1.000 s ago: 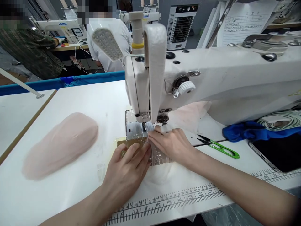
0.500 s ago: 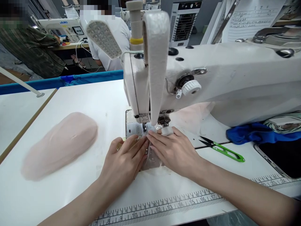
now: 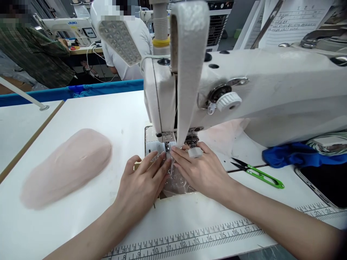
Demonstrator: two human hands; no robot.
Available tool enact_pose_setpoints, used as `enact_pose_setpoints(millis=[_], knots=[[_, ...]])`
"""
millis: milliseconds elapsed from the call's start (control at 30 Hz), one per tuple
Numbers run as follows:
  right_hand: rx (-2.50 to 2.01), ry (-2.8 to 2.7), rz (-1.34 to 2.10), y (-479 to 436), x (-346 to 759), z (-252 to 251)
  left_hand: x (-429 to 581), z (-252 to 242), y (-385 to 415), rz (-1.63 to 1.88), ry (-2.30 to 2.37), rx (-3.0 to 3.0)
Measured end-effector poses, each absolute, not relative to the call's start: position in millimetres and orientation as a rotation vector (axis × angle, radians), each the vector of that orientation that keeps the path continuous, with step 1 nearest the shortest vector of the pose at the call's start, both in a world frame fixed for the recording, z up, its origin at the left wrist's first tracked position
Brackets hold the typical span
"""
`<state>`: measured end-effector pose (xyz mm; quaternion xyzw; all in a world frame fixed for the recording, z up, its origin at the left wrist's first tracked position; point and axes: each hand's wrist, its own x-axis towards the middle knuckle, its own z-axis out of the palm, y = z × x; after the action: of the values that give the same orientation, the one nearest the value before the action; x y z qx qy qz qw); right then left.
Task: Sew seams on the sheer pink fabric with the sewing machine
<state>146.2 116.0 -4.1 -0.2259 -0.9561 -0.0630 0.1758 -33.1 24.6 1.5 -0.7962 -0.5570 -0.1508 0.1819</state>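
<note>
Both hands lie at the sewing machine (image 3: 162, 94), in front of its needle. A sheer, see-through piece of fabric (image 3: 177, 182) spreads between and under them. My left hand (image 3: 142, 177) rests on the fabric's left side with fingers stretched and slightly apart. On the right side, my right hand (image 3: 202, 169) presses its fingertips close to the presser foot (image 3: 167, 146), fingers extended. A small white block (image 3: 195, 152) sits at that hand's knuckles; how it is fixed cannot be made out. My fingers cover part of the fabric's edge.
Sheer pink pieces (image 3: 67, 168) lie stacked at left; another pink piece (image 3: 223, 133) is behind the needle. Green thread snips (image 3: 260, 175), a blue cloth (image 3: 287, 155) and a phone (image 3: 325, 184) lie at right. A ruler strip (image 3: 184, 243) runs along the front edge. Two people sit beyond.
More of the sheer fabric shows between my hands, spread wider. My left fingers have shifted slightly left and apart. The view of the machine head has moved a little.
</note>
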Motion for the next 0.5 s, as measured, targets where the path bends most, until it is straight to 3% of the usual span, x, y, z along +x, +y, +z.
enact_pose_setpoints(millis=[500], knots=[[-0.637, -2.714, -0.258, 115.0, 145.9, -1.5, -31.5, 2.0, 25.5, -0.444, -1.581, -2.248]])
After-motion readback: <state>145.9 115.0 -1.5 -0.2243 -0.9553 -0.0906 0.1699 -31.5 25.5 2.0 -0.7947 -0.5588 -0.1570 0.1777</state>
